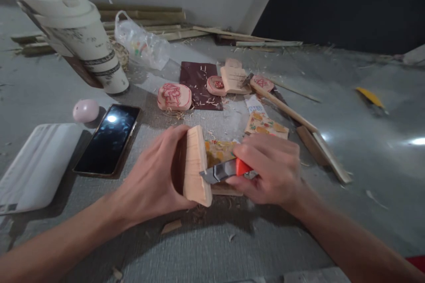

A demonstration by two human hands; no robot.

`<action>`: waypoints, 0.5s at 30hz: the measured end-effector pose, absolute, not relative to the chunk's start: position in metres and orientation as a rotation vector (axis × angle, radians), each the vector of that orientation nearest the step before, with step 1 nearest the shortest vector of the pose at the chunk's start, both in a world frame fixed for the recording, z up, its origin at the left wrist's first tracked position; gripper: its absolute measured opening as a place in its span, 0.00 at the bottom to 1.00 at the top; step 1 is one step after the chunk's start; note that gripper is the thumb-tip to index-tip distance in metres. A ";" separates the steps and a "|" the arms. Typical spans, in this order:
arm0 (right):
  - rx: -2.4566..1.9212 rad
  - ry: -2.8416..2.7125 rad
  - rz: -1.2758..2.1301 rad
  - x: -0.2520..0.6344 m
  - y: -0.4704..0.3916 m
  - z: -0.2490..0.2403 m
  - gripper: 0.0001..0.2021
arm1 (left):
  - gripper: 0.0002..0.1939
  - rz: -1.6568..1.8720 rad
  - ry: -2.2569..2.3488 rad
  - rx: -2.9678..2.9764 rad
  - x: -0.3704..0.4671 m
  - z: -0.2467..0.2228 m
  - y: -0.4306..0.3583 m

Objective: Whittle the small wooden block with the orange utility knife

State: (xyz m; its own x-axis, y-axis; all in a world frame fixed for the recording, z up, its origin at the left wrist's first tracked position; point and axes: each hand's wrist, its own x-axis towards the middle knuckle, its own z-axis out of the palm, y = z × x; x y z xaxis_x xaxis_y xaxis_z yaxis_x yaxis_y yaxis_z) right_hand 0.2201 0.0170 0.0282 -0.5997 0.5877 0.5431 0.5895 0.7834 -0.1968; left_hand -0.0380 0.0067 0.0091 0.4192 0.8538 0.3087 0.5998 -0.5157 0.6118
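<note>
- The left hand (pixel 154 170) was clamped on a wooden block (pixel 195 163), thumb and fingers curled round its back and ends.
- The block stood tilted on edge above the table (pixel 252 239), in front of the person, its pale face turned toward the right hand (pixel 275 166).
- The right hand was closed round a knife (pixel 226 170) with a red part near the fingers; the blade met the block's right edge.
- A patterned piece (pixel 219 151) lay behind the blade, perhaps a wrapper, though the knife and right hand partly hid it.
- Beyond the hands, a block with a red drawing (pixel 174 96) sat at the left edge of a dark sheet (pixel 203 73) strewn with shavings.
- A wooden handle (pixel 285 108) slanted across the right side.
- To the left were a phone (pixel 108 139), a pink case (pixel 86 111) and, farther back, a tall cup (pixel 79 35).
</note>
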 end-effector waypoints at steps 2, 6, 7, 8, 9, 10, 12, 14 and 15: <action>-0.951 -2.335 -0.029 0.225 0.021 0.029 0.20 | 0.53 0.841 1.186 2.338 -0.037 0.011 0.004; -1.249 -2.097 -0.146 0.244 0.039 0.033 0.13 | 0.51 0.781 1.081 2.395 -0.033 0.012 -0.002; -1.279 -2.051 -0.168 0.247 0.043 0.034 0.14 | 0.52 0.779 1.114 2.357 -0.033 0.011 -0.002; -1.286 -2.029 -0.165 0.250 0.045 0.034 0.16 | 0.52 0.782 1.157 2.326 -0.034 0.010 -0.001; -1.269 -2.033 -0.143 0.251 0.046 0.033 0.17 | 0.52 0.792 1.215 2.292 -0.035 0.009 0.001; -1.238 -2.065 -0.101 0.250 0.045 0.032 0.18 | 0.52 0.805 1.270 2.264 -0.037 0.007 0.003; -1.152 -2.177 0.001 0.246 0.042 0.029 0.18 | 0.51 0.836 1.349 2.218 -0.041 0.005 0.009; -1.085 -2.285 0.089 0.241 0.039 0.024 0.19 | 0.50 0.853 1.378 2.189 -0.043 0.004 0.013; -1.068 -2.319 0.122 0.239 0.038 0.022 0.19 | 0.49 0.854 1.379 2.180 -0.043 0.003 0.014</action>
State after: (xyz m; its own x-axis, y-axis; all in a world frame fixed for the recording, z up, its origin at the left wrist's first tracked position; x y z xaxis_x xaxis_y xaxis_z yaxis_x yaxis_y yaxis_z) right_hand 0.2394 0.0377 0.0220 -0.5134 0.7212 0.4650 0.6683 0.6760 -0.3105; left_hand -0.0430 0.0144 0.0034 0.3186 0.9078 0.2727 0.6489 -0.4186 0.6354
